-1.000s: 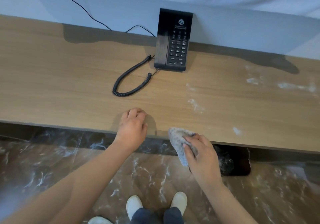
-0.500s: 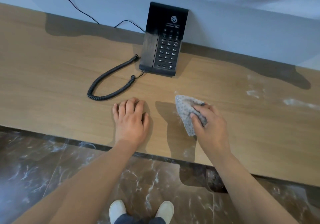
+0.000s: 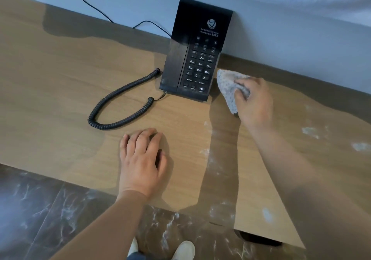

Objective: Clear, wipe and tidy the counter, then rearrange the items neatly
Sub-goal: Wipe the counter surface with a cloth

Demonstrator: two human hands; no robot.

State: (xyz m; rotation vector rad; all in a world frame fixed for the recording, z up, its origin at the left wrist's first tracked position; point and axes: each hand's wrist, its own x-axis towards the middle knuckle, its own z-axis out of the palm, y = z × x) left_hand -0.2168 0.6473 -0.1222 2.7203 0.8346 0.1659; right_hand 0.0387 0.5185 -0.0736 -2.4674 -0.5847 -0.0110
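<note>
Your left hand (image 3: 141, 159) rested with loose, empty fingers on the light brown wooden counter (image 3: 50, 99), near its front edge. To your right, white dusty smears (image 3: 310, 132) waited for wiping, so the job seemed only partly done. Further back, your right hand (image 3: 254, 101) gripped the grey speckled cloth (image 3: 227, 86) just beside the black desk telephone (image 3: 197, 52).

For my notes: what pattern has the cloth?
Pale grey cloth with small dark dots, seen in the head view.

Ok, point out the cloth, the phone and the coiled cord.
cloth (image 3: 226, 88): head view, on its spotted fold nearest the phone.
phone (image 3: 197, 66): head view, on the keypad.
coiled cord (image 3: 120, 89): head view, on the upper strand of the loop.
</note>
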